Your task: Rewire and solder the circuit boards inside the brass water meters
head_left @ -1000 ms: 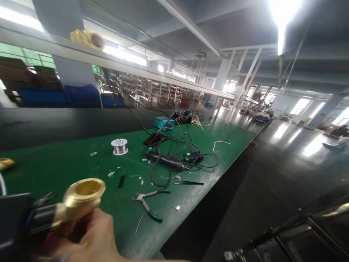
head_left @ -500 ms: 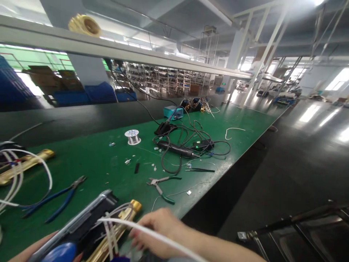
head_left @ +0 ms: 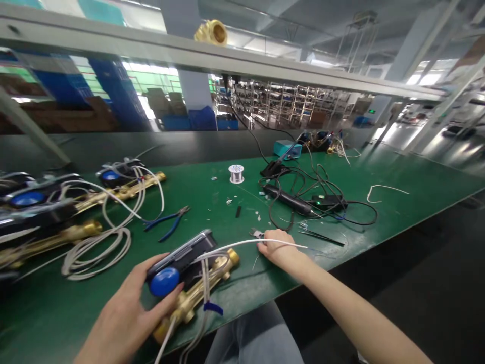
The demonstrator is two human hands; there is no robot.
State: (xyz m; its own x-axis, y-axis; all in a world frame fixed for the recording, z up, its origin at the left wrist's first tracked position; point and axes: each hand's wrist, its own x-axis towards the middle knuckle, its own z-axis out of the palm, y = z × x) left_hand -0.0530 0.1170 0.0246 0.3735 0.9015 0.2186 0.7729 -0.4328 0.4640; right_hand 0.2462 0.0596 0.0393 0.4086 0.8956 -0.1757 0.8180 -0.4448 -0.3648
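Note:
My left hand [head_left: 127,313] grips a brass water meter [head_left: 189,273] with a black housing and a blue round cap, resting it on the green bench [head_left: 417,182]. A white cable [head_left: 246,243] runs from the meter to the right. My right hand [head_left: 278,248] lies over the small green-handled pliers [head_left: 256,233], fingers curled round them, with the white cable crossing the hand.
Several more brass meters [head_left: 121,189] with coiled white cables lie at the left. Blue-handled pliers [head_left: 166,222], a solder spool [head_left: 236,173], a black tool with tangled black leads [head_left: 303,197], tweezers [head_left: 322,236] and a teal station [head_left: 287,148] sit further back. The bench edge runs near my lap.
The view swung left and down. The meter has been laid on the bench under my left hand, and my right hand moved away to the green-handled pliers.

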